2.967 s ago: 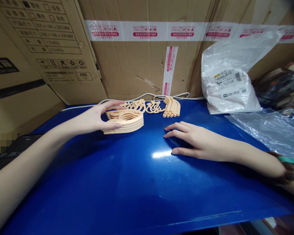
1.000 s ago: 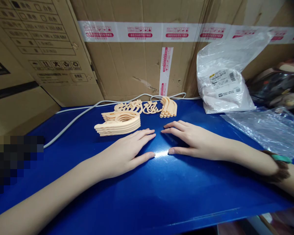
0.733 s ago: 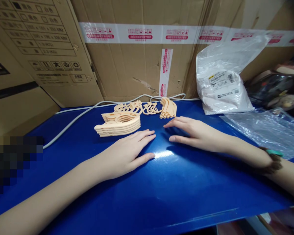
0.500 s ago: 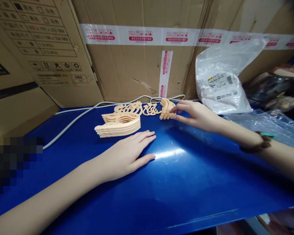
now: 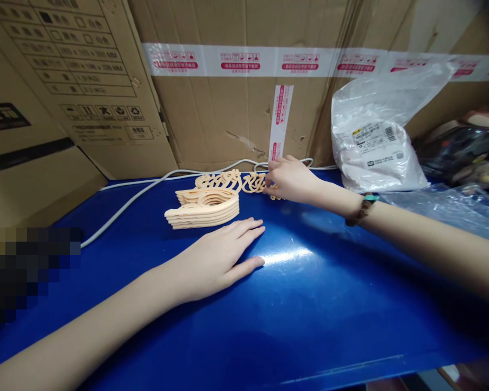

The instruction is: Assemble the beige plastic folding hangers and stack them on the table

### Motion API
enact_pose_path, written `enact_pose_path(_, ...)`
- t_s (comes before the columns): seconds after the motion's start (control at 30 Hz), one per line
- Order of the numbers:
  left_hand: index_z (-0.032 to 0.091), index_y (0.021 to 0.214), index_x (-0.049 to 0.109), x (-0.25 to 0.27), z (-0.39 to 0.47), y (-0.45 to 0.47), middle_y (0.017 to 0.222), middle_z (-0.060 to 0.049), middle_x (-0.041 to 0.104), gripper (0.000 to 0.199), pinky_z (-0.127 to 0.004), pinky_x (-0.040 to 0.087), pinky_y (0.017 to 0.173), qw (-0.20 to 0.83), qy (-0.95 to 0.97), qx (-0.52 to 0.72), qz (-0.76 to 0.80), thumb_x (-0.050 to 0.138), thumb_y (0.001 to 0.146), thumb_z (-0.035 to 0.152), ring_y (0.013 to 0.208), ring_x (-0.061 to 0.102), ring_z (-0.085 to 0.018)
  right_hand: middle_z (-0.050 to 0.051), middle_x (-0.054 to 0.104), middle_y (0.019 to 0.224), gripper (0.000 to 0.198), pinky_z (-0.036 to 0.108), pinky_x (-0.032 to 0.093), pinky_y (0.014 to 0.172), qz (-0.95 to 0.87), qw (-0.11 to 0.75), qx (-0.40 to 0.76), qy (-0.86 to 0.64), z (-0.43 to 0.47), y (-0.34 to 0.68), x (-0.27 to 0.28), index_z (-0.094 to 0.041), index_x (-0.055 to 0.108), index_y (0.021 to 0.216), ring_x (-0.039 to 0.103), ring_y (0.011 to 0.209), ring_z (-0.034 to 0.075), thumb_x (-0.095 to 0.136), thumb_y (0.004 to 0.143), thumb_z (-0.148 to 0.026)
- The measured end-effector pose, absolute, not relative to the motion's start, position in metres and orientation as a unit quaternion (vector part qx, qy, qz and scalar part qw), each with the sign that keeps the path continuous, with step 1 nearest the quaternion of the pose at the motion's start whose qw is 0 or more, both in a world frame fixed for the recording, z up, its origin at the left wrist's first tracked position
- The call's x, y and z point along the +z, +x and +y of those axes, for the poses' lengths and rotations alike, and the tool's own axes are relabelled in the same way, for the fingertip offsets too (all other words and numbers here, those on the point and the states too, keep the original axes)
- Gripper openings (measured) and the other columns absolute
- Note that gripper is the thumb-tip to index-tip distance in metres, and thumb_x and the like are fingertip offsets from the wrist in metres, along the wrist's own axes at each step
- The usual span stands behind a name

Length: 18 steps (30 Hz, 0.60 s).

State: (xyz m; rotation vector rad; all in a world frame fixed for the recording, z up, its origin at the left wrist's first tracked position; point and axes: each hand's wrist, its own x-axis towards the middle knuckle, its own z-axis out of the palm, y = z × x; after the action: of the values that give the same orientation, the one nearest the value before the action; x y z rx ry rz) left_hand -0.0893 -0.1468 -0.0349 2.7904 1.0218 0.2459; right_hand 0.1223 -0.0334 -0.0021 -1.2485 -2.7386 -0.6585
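Note:
My left hand (image 5: 215, 255) lies flat on the blue tabletop (image 5: 293, 304), fingers stretched out and nothing in it. Just beyond its fingers sits a neat stack of beige curved pieces (image 5: 204, 214), like folded clothes hanger arms. Behind that stack lies a row of beige hook-shaped pieces (image 5: 220, 179). A smaller cluster of beige hooks (image 5: 252, 182) is to their right. My right hand (image 5: 291, 179) reaches over the right end of this cluster, its fingers bent down and drawn together; whatever is between them is hidden. Under its palm, the ends of another beige stack (image 5: 277, 197) peek out.
Cardboard boxes (image 5: 228, 119) wall off the back and left. A grey cable (image 5: 130, 203) runs along the back and left of the tabletop. At the right stand a white plastic parcel bag (image 5: 375, 146) and a clear plastic sheet (image 5: 444, 206).
My right hand has moved left and slightly up, from beside the right beige stack to above it and the hooks. My left hand stays flat. The camera view has shifted slightly.

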Motion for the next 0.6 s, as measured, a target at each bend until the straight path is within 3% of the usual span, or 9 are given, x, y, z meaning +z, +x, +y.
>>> enact_pose_path(0.3,0.016,0.144,0.038,-0.033,-0.148,-0.09,0.152,-0.01,0.036,0.059,-0.041,0.029,0.116,0.076,0.933,0.063,0.346,0.032,0.098,0.051,0.14,0.033,-0.024,0.016,0.071,0.092,0.032,0.041,0.035,0.085,-0.879,0.025,-0.227,-0.417,-0.029,0.113,0.0,-0.009,0.073,0.088,0.061,0.093,0.028,0.044,0.087,-0.02)
enact_pose_path(0.6,0.015,0.144,0.038,-0.036,-0.147,-0.09,0.152,-0.01,0.037,0.058,-0.041,0.029,0.116,0.07,0.934,0.066,0.343,0.033,0.098,0.05,0.14,0.033,-0.025,0.012,0.071,0.087,0.026,0.038,0.033,0.076,-0.848,0.082,-0.277,-0.444,-0.043,0.123,0.019,-0.012,0.071,0.08,0.06,0.089,0.027,0.048,0.088,-0.02)
